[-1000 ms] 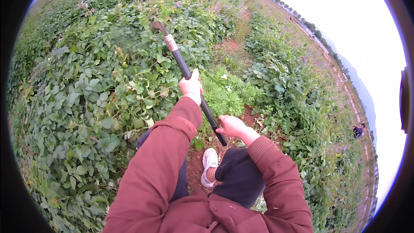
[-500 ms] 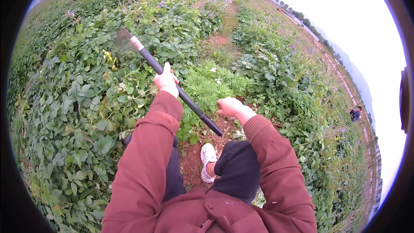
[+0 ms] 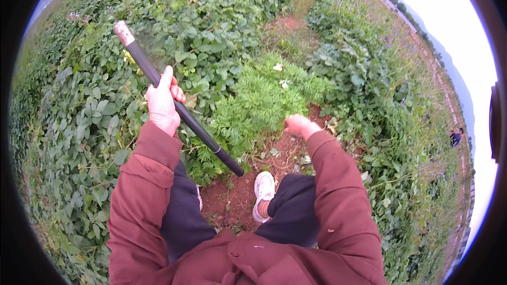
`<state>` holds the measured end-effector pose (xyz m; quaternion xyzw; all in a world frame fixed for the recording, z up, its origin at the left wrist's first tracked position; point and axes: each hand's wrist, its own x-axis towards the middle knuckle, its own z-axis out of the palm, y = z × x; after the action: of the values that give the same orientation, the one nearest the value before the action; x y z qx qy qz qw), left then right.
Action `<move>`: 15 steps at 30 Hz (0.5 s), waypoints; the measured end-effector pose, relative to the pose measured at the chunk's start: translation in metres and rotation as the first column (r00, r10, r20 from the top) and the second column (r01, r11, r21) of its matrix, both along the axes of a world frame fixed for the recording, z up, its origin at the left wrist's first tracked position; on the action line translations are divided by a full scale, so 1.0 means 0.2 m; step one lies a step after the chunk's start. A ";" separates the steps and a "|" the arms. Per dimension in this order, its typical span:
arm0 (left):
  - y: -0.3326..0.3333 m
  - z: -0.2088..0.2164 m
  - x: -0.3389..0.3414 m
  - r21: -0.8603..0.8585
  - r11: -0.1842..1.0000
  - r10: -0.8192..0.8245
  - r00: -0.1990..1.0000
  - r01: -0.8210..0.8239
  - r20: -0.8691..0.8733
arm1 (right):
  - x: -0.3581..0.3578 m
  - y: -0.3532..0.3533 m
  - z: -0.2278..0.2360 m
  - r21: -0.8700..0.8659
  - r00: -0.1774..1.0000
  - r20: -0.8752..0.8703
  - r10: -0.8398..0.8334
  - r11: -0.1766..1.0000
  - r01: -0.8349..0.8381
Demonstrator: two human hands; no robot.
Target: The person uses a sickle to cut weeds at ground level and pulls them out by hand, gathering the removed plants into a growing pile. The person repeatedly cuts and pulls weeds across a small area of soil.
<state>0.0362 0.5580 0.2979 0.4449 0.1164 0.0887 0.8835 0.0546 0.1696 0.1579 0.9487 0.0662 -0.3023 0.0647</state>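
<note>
My left hand [image 3: 164, 104] is closed round the black handle of a long-handled sickle [image 3: 198, 127]. The tool slants from upper left down toward my feet, its lower end free above the soil. Its pale, worn collar points up left, and the blade beyond it is thin and hard to make out. Over the edge of the bare soil, my right hand [image 3: 300, 126] hangs apart from the tool with its fingers curled under; whatever they hold, if anything, is hidden. Feathery light-green plants [image 3: 256, 95] grow between and beyond my hands, with small white blooms on top.
Dense broad-leaved vines [image 3: 90, 121] cover the ground at left, and more greenery [image 3: 364, 74] stands at right. Reddish soil [image 3: 232, 203] lies around my white shoe [image 3: 264, 187]. A narrow path [image 3: 289, 21] runs ahead. Far right, a person [image 3: 456, 137] is low among the plants.
My left hand and the sickle have moved left and nearer to me, the blade turning edge-on. My right hand has shifted slightly right. The whole view has swung, showing more soil.
</note>
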 end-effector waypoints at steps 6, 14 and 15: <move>0.05 -0.04 0.03 0.056 0.993 -0.105 0.992 0.101 0.073 | 0.11 -0.43 -0.18 -0.073 0.996 0.061 -0.073 0.994 0.077; 0.01 -0.06 0.11 0.170 0.964 -0.214 0.976 0.205 0.035 | 0.05 -0.68 -0.63 0.047 0.965 -0.028 -0.261 0.964 0.262; 0.00 -0.07 0.12 0.188 0.962 -0.204 0.979 0.197 0.015 | 0.04 -0.64 -0.75 0.040 0.963 0.097 -0.250 0.968 0.247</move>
<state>0.0595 0.5574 0.2841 0.5333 0.0468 0.0170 0.8444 0.0636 0.0406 0.0076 0.9644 -0.0526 -0.2585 0.0166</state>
